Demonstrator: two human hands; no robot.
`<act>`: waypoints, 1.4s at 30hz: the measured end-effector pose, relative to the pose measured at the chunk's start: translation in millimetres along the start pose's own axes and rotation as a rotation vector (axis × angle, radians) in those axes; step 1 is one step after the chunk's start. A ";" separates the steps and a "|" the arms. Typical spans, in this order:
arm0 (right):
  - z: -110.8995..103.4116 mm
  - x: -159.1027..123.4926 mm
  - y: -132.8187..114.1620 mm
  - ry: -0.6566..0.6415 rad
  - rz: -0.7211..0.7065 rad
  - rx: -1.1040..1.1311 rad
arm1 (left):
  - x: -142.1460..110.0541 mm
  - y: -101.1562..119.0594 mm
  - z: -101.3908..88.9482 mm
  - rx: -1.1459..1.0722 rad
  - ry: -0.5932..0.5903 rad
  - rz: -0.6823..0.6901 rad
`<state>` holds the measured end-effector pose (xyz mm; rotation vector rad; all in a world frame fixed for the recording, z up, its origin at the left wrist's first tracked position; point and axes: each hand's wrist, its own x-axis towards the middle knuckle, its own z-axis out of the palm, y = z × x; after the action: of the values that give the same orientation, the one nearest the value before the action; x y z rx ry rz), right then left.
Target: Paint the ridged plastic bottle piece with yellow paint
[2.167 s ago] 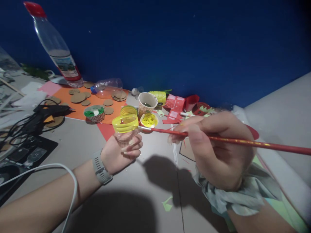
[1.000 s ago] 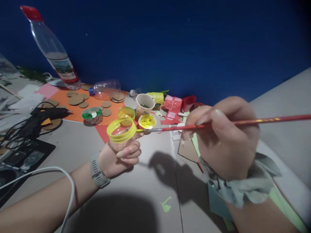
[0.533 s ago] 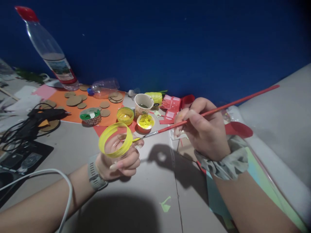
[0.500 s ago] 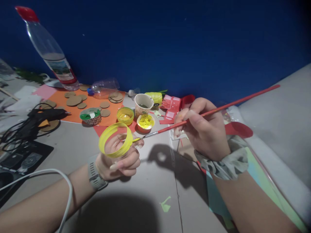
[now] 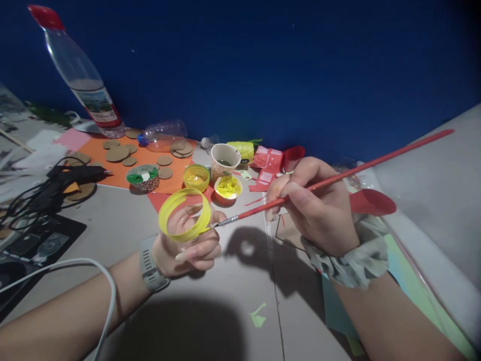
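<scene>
My left hand [image 5: 199, 252] is closed around a clear plastic cup-like piece [image 5: 185, 233] with a yellow-painted band round its rim; its lower part is hidden by my fingers. In a pen-like pinch, my right hand [image 5: 319, 208] holds a red paintbrush [image 5: 259, 208]. The bristles touch the right side of the yellow band. Beyond my left hand stand a small cup of yellow paint [image 5: 228, 188], a yellow-rimmed tub [image 5: 196, 178] and a paper cup [image 5: 225, 159] with dark liquid inside.
Cardboard discs [image 5: 117, 154] and a patterned cup of green paint [image 5: 143, 179] are on and beside orange paper [image 5: 93, 150]. A tall bottle [image 5: 90, 95] stands behind. A glue gun [image 5: 86, 174] lies left, and a white cable [image 5: 108, 281] crosses over my left forearm.
The brush tip has moved slightly down and left along the yellow band, and its red handle has shifted right. The whole view has shifted a little.
</scene>
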<state>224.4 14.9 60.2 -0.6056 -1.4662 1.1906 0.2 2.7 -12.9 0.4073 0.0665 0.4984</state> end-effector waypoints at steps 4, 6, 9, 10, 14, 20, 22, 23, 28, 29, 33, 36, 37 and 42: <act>1.5 0.5 1.6 0.013 -0.005 0.026 | 0.8 -1.2 -1.0 -0.005 -0.004 0.019; 1.3 0.9 2.6 0.016 -0.007 0.033 | 1.1 -1.1 -0.5 -0.012 -0.010 0.024; 0.9 0.6 3.1 0.021 -0.011 0.028 | 1.3 -0.7 1.5 -0.018 -0.003 0.030; 0.8 0.2 3.0 0.025 -0.009 0.023 | 1.3 -0.5 2.3 -0.019 0.006 0.028; 0.5 -1.5 1.6 0.036 -0.004 0.004 | 1.5 -0.1 4.0 -0.018 0.018 0.016; 0.6 -1.4 0.0 0.045 -0.007 -0.014 | 1.2 -0.3 2.0 -0.024 -0.014 0.015; 0.6 -0.9 0.2 0.052 -0.005 -0.023 | 1.1 -0.6 1.2 -0.025 -0.020 0.016; 0.5 -0.7 0.3 0.055 -0.006 -0.025 | 1.1 -0.7 1.0 -0.025 -0.022 0.017; -0.1 -0.4 0.4 0.065 -0.014 -0.031 | 1.8 -1.0 0.9 -0.015 -0.051 0.020; 0.0 -0.3 0.2 0.074 -0.010 -0.043 | 1.7 -1.2 0.7 -0.011 -0.052 0.021; 0.4 0.3 -0.1 0.119 -0.009 -0.092 | 0.4 -2.8 -2.4 -0.011 -0.067 0.026; 0.6 0.9 0.1 0.131 -0.013 -0.088 | -0.4 -3.8 -5.4 -0.018 -0.084 0.024; 0.6 1.0 0.2 0.130 -0.014 -0.081 | -0.4 -3.9 -5.8 -0.016 -0.087 0.021; 0.3 1.1 1.2 0.126 -0.026 -0.063 | 1.2 -2.8 -3.4 -0.010 -0.093 0.007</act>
<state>223.5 16.2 59.6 -0.6898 -1.4046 1.0699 2.0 2.3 -17.0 0.4211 -0.0275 0.4858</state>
